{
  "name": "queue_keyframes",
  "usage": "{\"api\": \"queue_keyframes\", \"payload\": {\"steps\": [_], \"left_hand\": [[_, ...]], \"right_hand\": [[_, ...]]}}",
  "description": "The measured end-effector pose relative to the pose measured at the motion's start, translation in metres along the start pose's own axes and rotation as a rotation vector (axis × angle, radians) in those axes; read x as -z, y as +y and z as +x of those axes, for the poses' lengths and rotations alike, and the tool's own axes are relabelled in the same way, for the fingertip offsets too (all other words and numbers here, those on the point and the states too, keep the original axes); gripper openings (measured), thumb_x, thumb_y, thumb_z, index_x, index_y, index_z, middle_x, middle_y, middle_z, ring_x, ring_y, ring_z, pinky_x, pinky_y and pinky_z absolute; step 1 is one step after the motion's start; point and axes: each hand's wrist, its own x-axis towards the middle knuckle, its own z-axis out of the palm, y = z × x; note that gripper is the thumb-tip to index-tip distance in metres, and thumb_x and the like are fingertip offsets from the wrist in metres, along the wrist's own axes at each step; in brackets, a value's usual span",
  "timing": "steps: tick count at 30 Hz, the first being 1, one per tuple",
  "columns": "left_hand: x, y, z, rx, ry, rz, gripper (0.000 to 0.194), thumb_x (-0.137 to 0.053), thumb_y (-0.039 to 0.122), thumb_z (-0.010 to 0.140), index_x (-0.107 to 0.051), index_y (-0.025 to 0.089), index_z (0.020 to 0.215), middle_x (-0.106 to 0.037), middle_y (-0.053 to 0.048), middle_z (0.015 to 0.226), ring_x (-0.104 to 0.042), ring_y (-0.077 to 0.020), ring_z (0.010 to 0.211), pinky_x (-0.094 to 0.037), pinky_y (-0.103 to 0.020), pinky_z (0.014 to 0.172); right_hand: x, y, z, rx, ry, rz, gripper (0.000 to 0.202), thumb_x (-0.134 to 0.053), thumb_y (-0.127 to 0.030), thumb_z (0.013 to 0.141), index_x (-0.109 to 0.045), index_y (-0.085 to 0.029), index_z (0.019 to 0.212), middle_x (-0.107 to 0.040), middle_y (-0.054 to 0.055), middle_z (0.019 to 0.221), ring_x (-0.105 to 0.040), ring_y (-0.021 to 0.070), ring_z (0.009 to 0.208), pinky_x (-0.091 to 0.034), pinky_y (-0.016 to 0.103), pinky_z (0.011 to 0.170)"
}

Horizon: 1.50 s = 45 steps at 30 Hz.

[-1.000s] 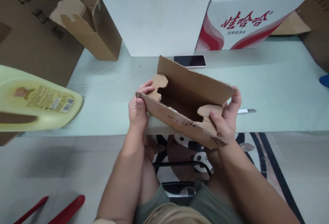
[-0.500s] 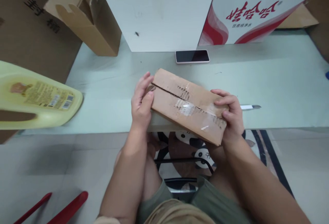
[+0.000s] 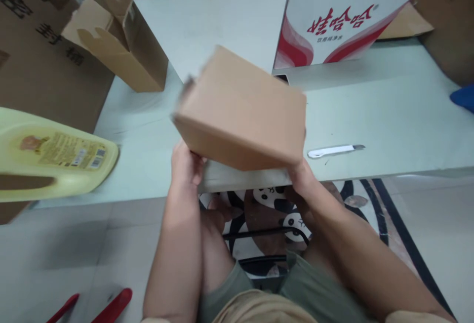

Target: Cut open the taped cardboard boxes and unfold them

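A brown cardboard box [image 3: 244, 108] is held tilted above the table's front part, its plain faces showing and its left edge blurred. My left hand [image 3: 185, 165] grips the lower left corner, with the fingers partly under the box. At the lower right corner my right hand [image 3: 301, 172] holds on, most of its fingers hidden behind the cardboard. A white utility knife [image 3: 335, 151] with its blade out lies on the table right of the box. Behind the box, a phone [image 3: 283, 78] is mostly covered.
On the pale table [image 3: 388, 115] stand a yellow jug [image 3: 70, 155] at left, an open carton [image 3: 129, 51], a large white box [image 3: 222, 21] and a red-and-white carton [image 3: 333, 21]. A blue object [image 3: 462, 98] lies at the right edge.
The box has been raised and turned, so plain faces show instead of the taped, torn side. Both hands have shifted to its lower corners. More of the knife is visible; less of the phone is.
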Motion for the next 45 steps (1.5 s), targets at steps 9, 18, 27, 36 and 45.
{"api": "queue_keyframes", "payload": {"steps": [9,18,27,36,45], "left_hand": [[0.0,-0.01,-0.023,0.528,-0.626,0.38,0.091,-0.046,0.1,0.07,-0.077,0.018,0.095,-0.076,-0.018,0.079,-0.072,-0.0293,0.056,-0.044,-0.03,0.039],[0.01,-0.003,0.0,-0.088,-0.116,0.296,0.063,-0.084,0.07,0.064,-0.072,0.024,0.106,-0.073,-0.012,0.116,-0.073,-0.0203,0.085,-0.054,-0.026,0.062],[-0.003,0.002,-0.008,-0.47,-0.304,0.098,0.062,-0.089,0.056,0.061,-0.063,0.03,0.11,-0.062,-0.006,0.129,-0.06,-0.0288,0.122,-0.052,-0.041,0.105],[-0.01,-0.002,-0.003,-0.507,-0.346,-0.04,0.054,-0.088,0.048,0.059,-0.059,0.027,0.1,-0.06,-0.003,0.104,-0.059,-0.024,0.106,-0.05,-0.033,0.092],[-0.012,-0.006,-0.004,-0.522,-0.326,-0.006,0.055,-0.085,0.054,0.06,-0.059,0.028,0.101,-0.056,-0.004,0.105,-0.056,-0.027,0.106,-0.046,-0.04,0.095]], "right_hand": [[0.012,-0.015,-0.004,0.195,0.139,-0.162,0.052,-0.052,-0.061,0.097,-0.056,-0.036,0.142,-0.038,0.006,0.169,-0.032,0.0296,0.16,-0.03,0.059,0.129],[0.015,-0.034,-0.007,0.279,0.095,-0.145,0.025,-0.06,-0.043,0.098,-0.074,-0.031,0.115,-0.058,0.006,0.154,-0.054,0.0292,0.145,-0.045,0.056,0.119],[0.002,-0.048,-0.014,0.397,-0.185,-0.162,0.028,-0.062,-0.031,0.097,-0.07,-0.029,0.124,-0.052,0.011,0.16,-0.056,0.0274,0.145,-0.053,0.046,0.114],[0.009,-0.041,-0.011,0.42,0.002,-0.247,0.028,-0.053,-0.036,0.1,-0.069,-0.029,0.121,-0.067,0.01,0.134,-0.067,0.0263,0.121,-0.06,0.044,0.096],[0.083,-0.006,-0.014,-0.381,0.147,-1.135,0.044,-0.054,-0.021,0.085,-0.073,-0.02,0.124,-0.062,0.018,0.134,-0.066,0.0355,0.11,-0.055,0.052,0.091]]}}
